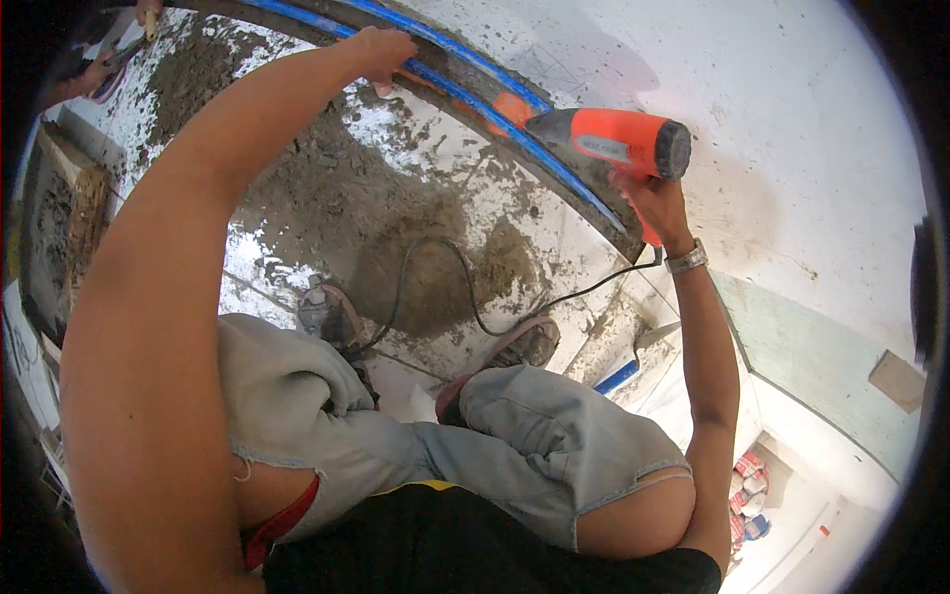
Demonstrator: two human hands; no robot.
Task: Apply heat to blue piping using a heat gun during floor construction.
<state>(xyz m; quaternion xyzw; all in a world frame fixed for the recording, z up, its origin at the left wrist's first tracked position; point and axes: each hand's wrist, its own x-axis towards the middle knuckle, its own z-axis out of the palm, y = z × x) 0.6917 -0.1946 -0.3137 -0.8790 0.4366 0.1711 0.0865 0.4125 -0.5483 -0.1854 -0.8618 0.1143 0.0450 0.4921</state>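
Note:
My right hand (648,198) is wrapped round the handle of an orange heat gun (618,137) with a black rear end. The dark nozzle points left, just over two long blue pipes. A bright orange patch (510,109) shows beside the nozzle. Farther left, my left hand (381,57) is closed over the nearer blue pipe (534,148), its thumb on the near side. The farther blue pipe (485,64) runs alongside, close to the white wall. From the handle a black cord (463,259) loops across the floor toward my feet.
Wet grey mortar (346,198) is smeared over the white tiles. A blue-handled tool (618,377) lies right of my shoes. Wooden planks (87,213) stand at the left. Another person's hand (89,77) shows at the far upper left. Red-and-white bags (749,495) lie lower right.

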